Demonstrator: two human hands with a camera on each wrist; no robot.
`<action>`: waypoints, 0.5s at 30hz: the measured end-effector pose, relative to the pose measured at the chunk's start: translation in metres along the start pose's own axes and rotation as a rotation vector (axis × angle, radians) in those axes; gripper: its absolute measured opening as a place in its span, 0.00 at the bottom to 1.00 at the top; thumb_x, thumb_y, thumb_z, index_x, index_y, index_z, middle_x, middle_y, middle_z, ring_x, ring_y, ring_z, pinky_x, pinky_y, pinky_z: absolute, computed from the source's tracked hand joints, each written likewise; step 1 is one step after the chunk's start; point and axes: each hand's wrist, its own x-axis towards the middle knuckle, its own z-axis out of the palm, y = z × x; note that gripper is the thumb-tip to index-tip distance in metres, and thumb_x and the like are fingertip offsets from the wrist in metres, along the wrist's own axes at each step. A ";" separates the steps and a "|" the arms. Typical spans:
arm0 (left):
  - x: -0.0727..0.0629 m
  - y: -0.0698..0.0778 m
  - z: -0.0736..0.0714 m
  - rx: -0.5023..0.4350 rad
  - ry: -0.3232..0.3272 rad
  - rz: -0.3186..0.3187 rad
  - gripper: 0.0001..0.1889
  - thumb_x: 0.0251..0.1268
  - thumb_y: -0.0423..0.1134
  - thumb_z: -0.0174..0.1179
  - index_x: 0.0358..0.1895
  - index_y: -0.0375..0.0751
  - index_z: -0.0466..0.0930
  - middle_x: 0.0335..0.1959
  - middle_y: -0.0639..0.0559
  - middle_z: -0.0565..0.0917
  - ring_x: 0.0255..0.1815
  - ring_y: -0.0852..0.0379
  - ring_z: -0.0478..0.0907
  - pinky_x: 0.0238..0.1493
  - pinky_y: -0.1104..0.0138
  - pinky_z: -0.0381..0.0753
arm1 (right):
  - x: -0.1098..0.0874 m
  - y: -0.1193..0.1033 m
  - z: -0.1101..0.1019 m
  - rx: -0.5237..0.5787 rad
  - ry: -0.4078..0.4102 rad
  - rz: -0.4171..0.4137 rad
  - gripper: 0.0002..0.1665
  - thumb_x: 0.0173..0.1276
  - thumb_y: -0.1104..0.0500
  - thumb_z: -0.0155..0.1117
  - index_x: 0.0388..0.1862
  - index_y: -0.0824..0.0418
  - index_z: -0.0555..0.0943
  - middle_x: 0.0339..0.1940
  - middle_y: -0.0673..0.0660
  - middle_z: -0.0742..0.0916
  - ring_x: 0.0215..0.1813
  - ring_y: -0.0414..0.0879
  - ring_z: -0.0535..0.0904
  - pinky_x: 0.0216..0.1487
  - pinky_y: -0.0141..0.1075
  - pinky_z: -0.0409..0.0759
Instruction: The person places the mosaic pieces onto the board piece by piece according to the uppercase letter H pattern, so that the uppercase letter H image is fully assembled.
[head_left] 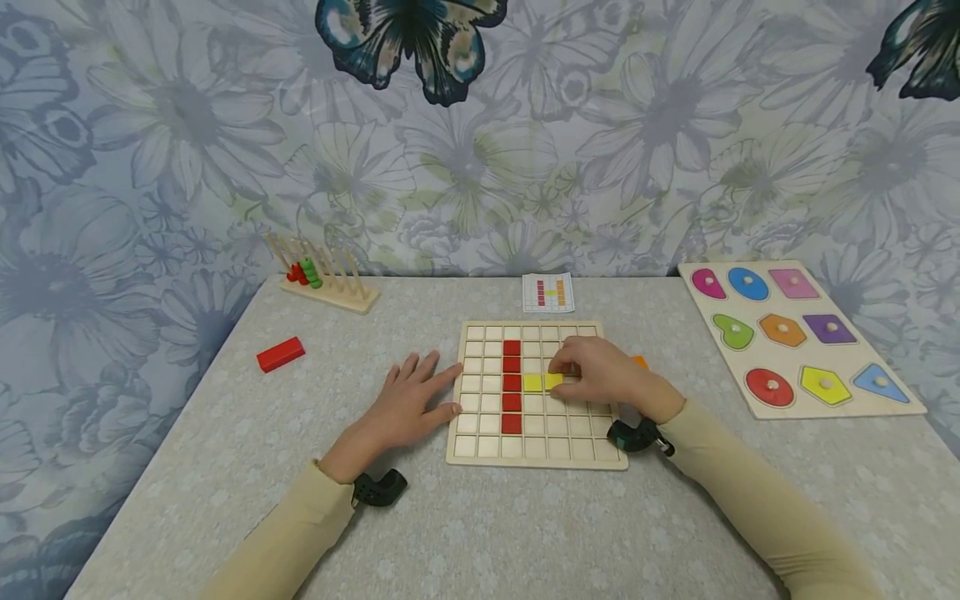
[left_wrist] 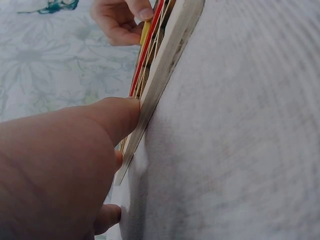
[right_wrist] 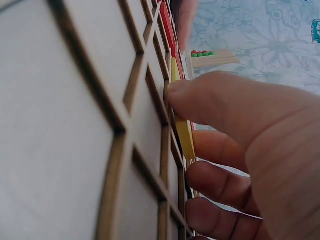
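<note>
We see the right hand point(head_left: 602, 368) pinching a yellow tile point(head_left: 553, 381), the left hand point(head_left: 405, 408), fingers spread, probably steadying the board point(head_left: 537, 463).

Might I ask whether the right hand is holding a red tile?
No, the right hand pinches a yellow tile at the board.

Beige sleeves point(head_left: 757, 492) – 2 black wristbands point(head_left: 381, 488), seemingly.
</note>
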 end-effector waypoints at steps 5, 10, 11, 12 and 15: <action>0.000 0.001 -0.001 0.005 0.001 0.003 0.33 0.75 0.51 0.59 0.79 0.48 0.64 0.81 0.30 0.55 0.81 0.22 0.45 0.74 0.27 0.46 | 0.000 0.001 0.000 0.008 0.004 -0.009 0.12 0.59 0.55 0.78 0.40 0.57 0.89 0.34 0.50 0.84 0.33 0.40 0.74 0.38 0.33 0.75; 0.000 0.001 -0.001 0.002 0.002 0.002 0.33 0.75 0.51 0.59 0.79 0.48 0.64 0.81 0.30 0.55 0.81 0.22 0.45 0.74 0.26 0.46 | -0.001 0.001 0.000 0.015 0.004 -0.010 0.12 0.60 0.55 0.78 0.40 0.58 0.89 0.34 0.50 0.85 0.34 0.40 0.74 0.38 0.33 0.75; 0.000 0.001 -0.001 0.001 0.002 0.002 0.33 0.75 0.51 0.59 0.79 0.48 0.64 0.81 0.30 0.55 0.81 0.22 0.45 0.74 0.26 0.46 | -0.001 0.001 0.001 0.015 0.004 -0.010 0.12 0.60 0.55 0.78 0.40 0.58 0.89 0.34 0.50 0.84 0.34 0.40 0.74 0.38 0.33 0.75; 0.000 0.001 -0.001 -0.001 0.001 0.002 0.33 0.75 0.51 0.58 0.79 0.48 0.64 0.81 0.29 0.55 0.81 0.22 0.45 0.74 0.26 0.45 | -0.001 0.001 0.001 0.015 0.005 -0.009 0.12 0.59 0.55 0.78 0.40 0.58 0.89 0.34 0.50 0.84 0.34 0.39 0.74 0.38 0.33 0.75; 0.000 0.000 0.000 0.001 0.002 0.004 0.33 0.75 0.51 0.58 0.79 0.48 0.64 0.81 0.29 0.55 0.81 0.22 0.45 0.74 0.26 0.46 | -0.001 0.002 0.000 0.018 0.006 -0.009 0.12 0.60 0.54 0.78 0.41 0.57 0.89 0.34 0.50 0.85 0.34 0.39 0.74 0.39 0.33 0.75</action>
